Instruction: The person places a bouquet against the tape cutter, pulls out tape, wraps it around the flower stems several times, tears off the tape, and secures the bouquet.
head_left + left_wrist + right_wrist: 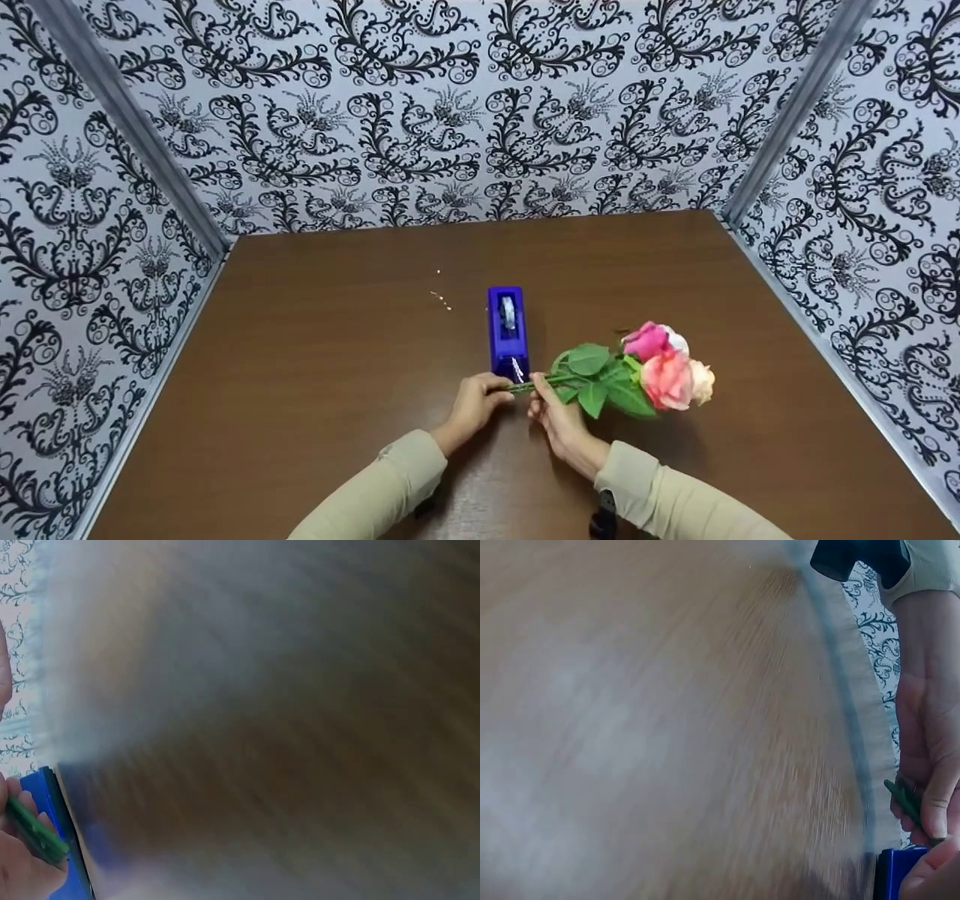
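A bunch of roses (667, 367) in pink, coral, cream and white lies across the front of the blue tape dispenser (505, 330), blooms to the right. My left hand (475, 405) pinches the stem ends between thumb and fingers. Further up the stems, just below the green leaves (592, 379), my right hand (559, 424) grips them with the thumb on top. A roll of clear tape (508, 312) sits in the dispenser, whose front end is right at the stems. In the right wrist view, a green stem end (904, 799) pokes out past the fingers.
The brown wooden table (337, 322) stretches around the hands. Small white scraps (441, 300) lie on it, left of the dispenser. Patterned black-and-white walls (450, 112) enclose the back and both sides.
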{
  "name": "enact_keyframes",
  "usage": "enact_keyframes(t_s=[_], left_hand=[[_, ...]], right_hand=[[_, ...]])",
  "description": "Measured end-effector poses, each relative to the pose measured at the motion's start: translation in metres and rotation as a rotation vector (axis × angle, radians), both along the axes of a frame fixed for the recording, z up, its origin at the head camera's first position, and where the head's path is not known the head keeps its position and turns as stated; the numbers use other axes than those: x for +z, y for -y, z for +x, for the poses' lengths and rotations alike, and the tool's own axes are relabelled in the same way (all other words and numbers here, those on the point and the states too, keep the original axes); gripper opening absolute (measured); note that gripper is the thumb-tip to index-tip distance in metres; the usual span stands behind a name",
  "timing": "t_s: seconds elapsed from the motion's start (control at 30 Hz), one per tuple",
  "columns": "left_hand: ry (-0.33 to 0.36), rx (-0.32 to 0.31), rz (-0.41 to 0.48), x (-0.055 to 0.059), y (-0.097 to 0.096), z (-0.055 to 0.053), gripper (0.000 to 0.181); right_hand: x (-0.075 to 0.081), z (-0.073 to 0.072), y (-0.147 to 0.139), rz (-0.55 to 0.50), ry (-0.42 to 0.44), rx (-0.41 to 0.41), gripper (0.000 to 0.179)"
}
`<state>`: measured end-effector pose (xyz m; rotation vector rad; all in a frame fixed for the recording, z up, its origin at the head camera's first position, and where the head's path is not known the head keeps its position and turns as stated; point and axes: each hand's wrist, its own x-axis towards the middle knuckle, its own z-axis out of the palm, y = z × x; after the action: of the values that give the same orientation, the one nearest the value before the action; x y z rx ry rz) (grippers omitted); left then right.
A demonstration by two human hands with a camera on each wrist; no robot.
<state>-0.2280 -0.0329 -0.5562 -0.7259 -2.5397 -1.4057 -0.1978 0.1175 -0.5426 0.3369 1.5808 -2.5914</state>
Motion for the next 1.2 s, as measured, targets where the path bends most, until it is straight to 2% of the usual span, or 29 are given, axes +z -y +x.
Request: enact_keyframes(t_s=[0.1,0.2,0.33,0.47,0.63,0.73,0.8,0.9,1.0,1.1,1.2], left_hand=[[0.079,-0.036,-0.040,0.003,0.003,-0.003,0.020],[0.161,-0.105,-0.079,0.006,0.005,-0.006,0.024],[0.214,-0.146,-0.029,0.008,0.006,-0.008,0.019],[0.165,-0.078,-0.010,0.009,0.004,-0.005,0.015],[0.121,0.013,0.040,0.008,0.000,-0.004,0.015],[0.136,0.026,0.073,0.008,-0.001,-0.006,0.015],[0.156,-0.003,0.050,0.008,0.000,-0.008,0.015],[0.211,-0.076,-0.025,0.009,0.004,-0.013,0.019],[0.250,-0.143,-0.065,0.010,0.006,-0.017,0.022],[0.279,-0.128,-0.025,0.011,0.006,-0.021,0.018],[0.284,-0.063,0.006,0.009,0.004,-0.024,0.014]], right_hand=[[0.000,-0.002,-0.003,0.015,-0.030,0.040,0.006],[-0.001,-0.003,-0.007,0.043,-0.077,0.092,0.006],[-0.004,-0.003,-0.012,0.059,-0.118,0.153,0.012],[-0.004,-0.001,-0.011,0.014,-0.069,0.139,0.018],[0.000,-0.004,-0.004,-0.045,0.014,0.021,0.010],[0.000,-0.010,-0.002,-0.011,0.012,-0.014,0.007],[-0.001,-0.013,-0.004,0.022,0.005,-0.014,0.008],[-0.003,-0.017,-0.009,0.053,-0.011,0.032,0.011],[-0.005,-0.021,-0.014,0.062,-0.065,0.125,0.010],[-0.008,-0.024,-0.020,0.068,-0.142,0.234,0.006],[-0.011,-0.026,-0.023,0.040,-0.165,0.275,0.012]])
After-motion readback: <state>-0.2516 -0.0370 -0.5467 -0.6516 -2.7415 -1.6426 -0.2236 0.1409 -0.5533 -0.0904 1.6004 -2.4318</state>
